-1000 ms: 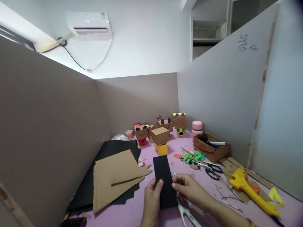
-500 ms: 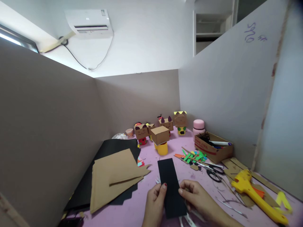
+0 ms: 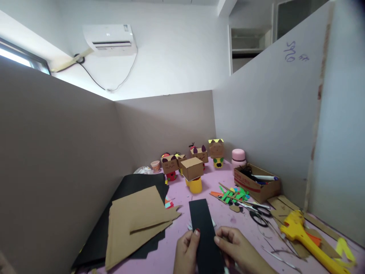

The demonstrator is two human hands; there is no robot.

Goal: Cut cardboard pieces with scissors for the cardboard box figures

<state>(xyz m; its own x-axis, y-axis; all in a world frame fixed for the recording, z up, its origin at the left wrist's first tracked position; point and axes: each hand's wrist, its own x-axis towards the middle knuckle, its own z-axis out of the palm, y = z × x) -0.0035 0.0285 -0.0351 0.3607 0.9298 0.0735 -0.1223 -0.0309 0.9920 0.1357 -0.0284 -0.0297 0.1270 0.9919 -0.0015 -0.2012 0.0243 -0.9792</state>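
While both hands meet low in the view over the pink tabletop (image 3: 182, 198), left hand (image 3: 186, 253) and right hand (image 3: 238, 251) pinching opposite long edges of a black paper strip (image 3: 203, 228). Left fingers curled closed on the strip's left edge, thumb with red nail on top; right thumb and forefinger closed on its right edge. Strip held lengthwise, pointing away from the body, far end near a plain cardboard box (image 3: 192, 168) sitting on a yellow cup (image 3: 195, 185). Whether strip rests on the table or is lifted clear: cannot tell.

Left of hands: brown cardboard sheets (image 3: 135, 220) stacked on black paper sheets (image 3: 125, 213), close to but apart from the strip. White paper slivers just beside the strip's near part.

Back row against the partition: small cardboard cat figures (image 3: 199, 154) (drawn faces, coloured ears), a small paper cup (image 3: 155, 166), a pink jar (image 3: 238, 156).

Right side: open cardboard box (image 3: 256, 182) holding pens; green and orange paper scraps (image 3: 230, 192) just in front of it; black-handled scissors (image 3: 259, 215) near those; yellow glue gun (image 3: 308, 238) farther right on cardboard offcuts, well apart from hands.

Wall air conditioner (image 3: 110, 38) above, upper left.
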